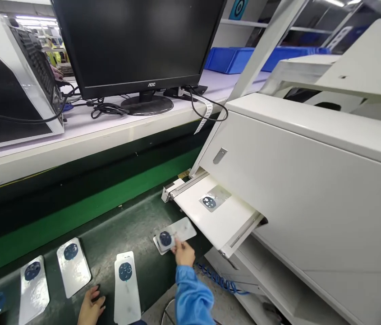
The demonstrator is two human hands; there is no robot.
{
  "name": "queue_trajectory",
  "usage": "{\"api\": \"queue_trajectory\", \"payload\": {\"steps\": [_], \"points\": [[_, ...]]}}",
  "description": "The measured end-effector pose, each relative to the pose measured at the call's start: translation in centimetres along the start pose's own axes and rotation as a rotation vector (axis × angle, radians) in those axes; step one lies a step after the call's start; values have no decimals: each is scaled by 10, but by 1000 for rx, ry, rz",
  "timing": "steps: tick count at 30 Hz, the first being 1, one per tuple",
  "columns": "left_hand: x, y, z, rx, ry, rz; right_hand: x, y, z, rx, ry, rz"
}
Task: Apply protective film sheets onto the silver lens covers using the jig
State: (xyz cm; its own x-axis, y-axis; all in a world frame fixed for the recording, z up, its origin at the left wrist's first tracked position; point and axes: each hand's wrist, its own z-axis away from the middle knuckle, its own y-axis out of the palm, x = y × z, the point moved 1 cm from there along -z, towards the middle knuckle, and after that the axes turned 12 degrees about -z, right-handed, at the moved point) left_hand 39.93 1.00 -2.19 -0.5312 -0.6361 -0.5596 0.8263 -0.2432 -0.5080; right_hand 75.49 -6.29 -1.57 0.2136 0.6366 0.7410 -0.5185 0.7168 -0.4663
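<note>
Our right hand (183, 253) pinches the near edge of a white card with a round dark-blue print (175, 235), fingers and thumb closed on it, over the dark green conveyor belt (126, 225). Just beyond lies the white machine tray (215, 216), holding a similar card (214, 198). Our left hand (90, 307), fingers loosely spread, sits just left of another printed card (126, 289). Two more printed cards (71, 266) lie farther left on the belt.

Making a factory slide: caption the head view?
Blue-sleeved right hand holds a white rectangular card over a green conveyor belt.
</note>
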Motion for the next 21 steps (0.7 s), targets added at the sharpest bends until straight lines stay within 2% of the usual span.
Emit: {"api": "queue_trajectory", "payload": {"steps": [3,5,7,10,13,16,19,21], "points": [[2,6,-5,53,-71,75,-16,12,12,79,66,62],[3,10,-4,78,-97,99,-17,6,6,90,94,146],[2,10,-1,88,-117,114,-10,-6,-6,71,97,246],[1,4,6,74,-138,124,10,-20,-26,3,25,371],[-3,-4,13,61,-139,122,29,-19,-44,-53,-3,447],[-6,-7,20,59,-129,112,34,-16,-54,-66,87,458],[-7,-4,27,64,-88,96,26,-13,-44,-59,95,374],[-5,-1,30,78,-55,85,13,-8,-22,-78,27,280]]}}
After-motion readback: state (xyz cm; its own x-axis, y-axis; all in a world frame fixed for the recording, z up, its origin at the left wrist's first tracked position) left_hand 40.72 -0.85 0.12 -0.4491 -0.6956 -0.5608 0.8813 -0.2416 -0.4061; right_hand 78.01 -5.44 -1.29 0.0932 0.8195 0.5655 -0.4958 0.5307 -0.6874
